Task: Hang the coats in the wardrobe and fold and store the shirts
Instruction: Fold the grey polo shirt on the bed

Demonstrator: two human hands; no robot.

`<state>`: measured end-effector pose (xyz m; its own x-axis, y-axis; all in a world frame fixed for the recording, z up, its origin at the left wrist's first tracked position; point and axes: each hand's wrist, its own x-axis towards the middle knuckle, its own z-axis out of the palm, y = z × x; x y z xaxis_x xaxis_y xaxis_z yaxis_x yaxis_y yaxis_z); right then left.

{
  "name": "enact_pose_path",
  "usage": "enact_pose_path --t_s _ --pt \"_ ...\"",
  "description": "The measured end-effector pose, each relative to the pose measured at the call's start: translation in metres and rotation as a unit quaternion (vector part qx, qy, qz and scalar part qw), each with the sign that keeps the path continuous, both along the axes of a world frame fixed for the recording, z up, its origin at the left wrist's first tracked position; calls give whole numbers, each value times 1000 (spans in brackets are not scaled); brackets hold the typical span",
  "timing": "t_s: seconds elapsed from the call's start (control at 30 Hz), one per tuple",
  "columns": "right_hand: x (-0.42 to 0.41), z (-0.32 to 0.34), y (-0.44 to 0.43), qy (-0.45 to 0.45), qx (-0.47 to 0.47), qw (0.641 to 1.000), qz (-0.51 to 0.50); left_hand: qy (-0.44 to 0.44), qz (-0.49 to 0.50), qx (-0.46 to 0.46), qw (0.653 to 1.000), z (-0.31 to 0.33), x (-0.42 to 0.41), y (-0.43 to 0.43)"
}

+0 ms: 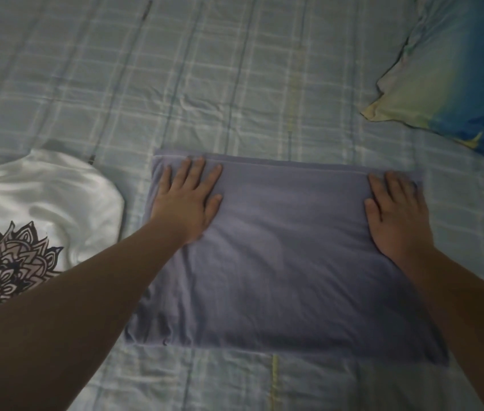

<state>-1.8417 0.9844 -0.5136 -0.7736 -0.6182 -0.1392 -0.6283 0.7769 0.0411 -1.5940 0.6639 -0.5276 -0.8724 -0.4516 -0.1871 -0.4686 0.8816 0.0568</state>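
Setting: a bed under a pale checked sheet; the light is dim and colours are muted.
Task thing: purple shirt, lying flat on the sheet in the middle of the view. It is folded to a broad rectangle with a straight far edge and a slightly rumpled near-left corner.
Left hand: palm down on the shirt's far-left corner, fingers straight and fanned.
Right hand: palm down on the far-right corner, fingers straight; the tips are a little blurred.
Grip: spread on both sides — nothing is pinched and no finger curls round the cloth. The shirt is pressed, not held.
Other shirt: white shirt with a dark mandala print, bunched and unfolded at the left, near the purple one but not touching it. The left forearm crosses its near corner.
Pillow: blue and yellow, far right, well apart from the shirt.
Step in hand: judged to be flattening a fold on the purple shirt, so the folding is under way and storing has not yet begun.
Progress: one shirt looks nearly folded and the white one looks untouched. No coats or wardrobe are in view, so that half cannot be judged.
Next move calls for: probably one more fold, side to side. The fingers would have to pinch one short edge through every layer and carry it across without the layers sliding. The cloth looks soft and may slump when lifted — support from beneath would help.
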Motion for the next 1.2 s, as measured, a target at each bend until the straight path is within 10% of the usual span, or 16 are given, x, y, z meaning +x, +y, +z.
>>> enact_pose_path --t_s 0.8,0.97,1.2 --pt "64 2 -38 -28 -39 996 79 38 -79 27 996 17 -27 83" --pt "121 23 15 14 -137 987 80 130 -103 -6 986 24 50 109" --pt "163 13 95 -3 -77 997 28 36 -23 -20 999 9 178 115"
